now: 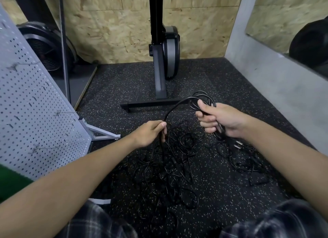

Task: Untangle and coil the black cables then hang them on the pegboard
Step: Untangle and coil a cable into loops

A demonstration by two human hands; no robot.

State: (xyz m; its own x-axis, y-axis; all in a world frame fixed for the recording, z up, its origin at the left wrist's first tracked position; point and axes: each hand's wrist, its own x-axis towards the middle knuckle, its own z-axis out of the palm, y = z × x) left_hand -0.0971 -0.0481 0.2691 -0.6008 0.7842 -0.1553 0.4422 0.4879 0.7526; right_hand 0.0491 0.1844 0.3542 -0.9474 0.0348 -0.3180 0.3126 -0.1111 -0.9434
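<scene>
I am seeing the left hand (pixel 150 133) just above the tangled pile (pixel 170 168) on the floor (pixel 230 74), its grip pinching one black cable (pixel 174 108) between thumb and fingers. The right hand (pixel 222 120), above the right side of the pile, is holding a few coiled loops (pixel 204 95) of this cable, its grip curled around them. The pegboard (pixel 35 113) is standing left of the pile.

The left forearm (pixel 79 170) and the right forearm (pixel 284 149) are both bare from the frame's lower corners up to the wrists. The left hand (pixel 149 133) and the right hand (pixel 221 120) are bare too. A patch of green sleeve (pixel 10 182) shows at the lower left edge. Along the bottom edge, dark plaid cloth (pixel 92 221) with grey-white checks covers both knees.
</scene>
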